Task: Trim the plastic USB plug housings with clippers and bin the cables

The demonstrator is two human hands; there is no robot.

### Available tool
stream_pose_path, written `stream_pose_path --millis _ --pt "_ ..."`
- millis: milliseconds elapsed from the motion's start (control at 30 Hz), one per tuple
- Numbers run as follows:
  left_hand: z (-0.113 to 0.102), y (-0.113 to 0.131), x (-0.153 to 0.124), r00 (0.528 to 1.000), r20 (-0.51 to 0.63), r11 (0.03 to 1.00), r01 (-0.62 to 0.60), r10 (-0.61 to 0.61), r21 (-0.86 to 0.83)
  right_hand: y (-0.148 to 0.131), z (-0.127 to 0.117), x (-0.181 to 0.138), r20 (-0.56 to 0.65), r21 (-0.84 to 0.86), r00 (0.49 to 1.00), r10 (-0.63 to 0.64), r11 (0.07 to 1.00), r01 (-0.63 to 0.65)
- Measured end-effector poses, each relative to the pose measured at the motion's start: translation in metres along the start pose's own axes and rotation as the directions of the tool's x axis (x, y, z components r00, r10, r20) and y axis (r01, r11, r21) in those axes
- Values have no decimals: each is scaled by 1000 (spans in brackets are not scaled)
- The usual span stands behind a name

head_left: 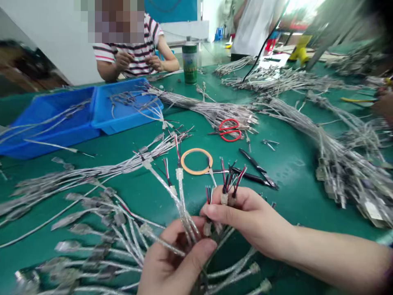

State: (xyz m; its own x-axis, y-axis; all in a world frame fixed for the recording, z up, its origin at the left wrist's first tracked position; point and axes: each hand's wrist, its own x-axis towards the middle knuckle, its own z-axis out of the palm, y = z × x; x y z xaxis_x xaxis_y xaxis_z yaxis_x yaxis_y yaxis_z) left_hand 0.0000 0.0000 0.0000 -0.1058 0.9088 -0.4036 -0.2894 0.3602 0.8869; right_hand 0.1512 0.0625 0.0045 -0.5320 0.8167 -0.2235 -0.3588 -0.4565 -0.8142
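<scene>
My left hand [181, 258] is closed around a bundle of silvery braided cables [183, 205], whose stripped ends fan upward with thin red, white and black wires. Just right of it, my right hand [245, 217] pinches several more cable ends [224, 196] between thumb and fingers, their translucent collars and coloured wires pointing up. The two hands nearly touch. More cables with connector plugs [107, 237] spread out on the left below my left hand. Beyond the fingers lie a roll of tan tape [196, 150] and black-handled cutters [254, 176].
Red-handled scissors [230, 130] rest by a long cable bundle [196, 106] on the green table [294, 196]. Two blue trays [123, 127] stand at the left, a green canister [189, 63] behind. Large cable piles [307, 119] lie right. A co-worker in a striped shirt [147, 32] sits opposite.
</scene>
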Motion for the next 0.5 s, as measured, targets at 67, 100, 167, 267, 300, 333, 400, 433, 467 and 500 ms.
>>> stream_pose_path --millis 67,100,167,267,300,333,400,433,467,500 --pt "-3 0 1 998 -3 998 56 -56 -12 -2 0 0 28 7 1000 -3 1000 3" --pt "-3 0 1 997 -6 997 76 -76 -24 -3 0 1 38 8 999 -6 1000 5" --pt "-3 1 1 995 -14 993 100 -101 -63 -4 0 1 51 4 999 -14 1000 14" --pt "0 3 0 994 -21 987 106 -110 -122 -4 0 2 42 -26 998 -37 999 38" --pt "1 4 0 994 -19 985 107 -111 -136 -4 -1 2 44 -39 998 -46 998 47" --pt "2 4 0 993 -15 983 111 -115 -146 -4 -1 2 57 -52 997 -53 997 56" --pt "3 4 1 992 -7 980 121 -123 -155 -4 -1 3 96 -57 994 -53 997 59" --pt "4 4 1 992 5 980 122 -122 -160 -4 -1 3 114 -53 992 -47 997 54" --pt "4 5 1 993 11 978 120 -120 -169 -4 -1 4 126 -44 991 -41 998 47" --pt "4 5 1 993 22 977 115 -113 -178 -4 0 4 132 -32 991 -36 999 40"
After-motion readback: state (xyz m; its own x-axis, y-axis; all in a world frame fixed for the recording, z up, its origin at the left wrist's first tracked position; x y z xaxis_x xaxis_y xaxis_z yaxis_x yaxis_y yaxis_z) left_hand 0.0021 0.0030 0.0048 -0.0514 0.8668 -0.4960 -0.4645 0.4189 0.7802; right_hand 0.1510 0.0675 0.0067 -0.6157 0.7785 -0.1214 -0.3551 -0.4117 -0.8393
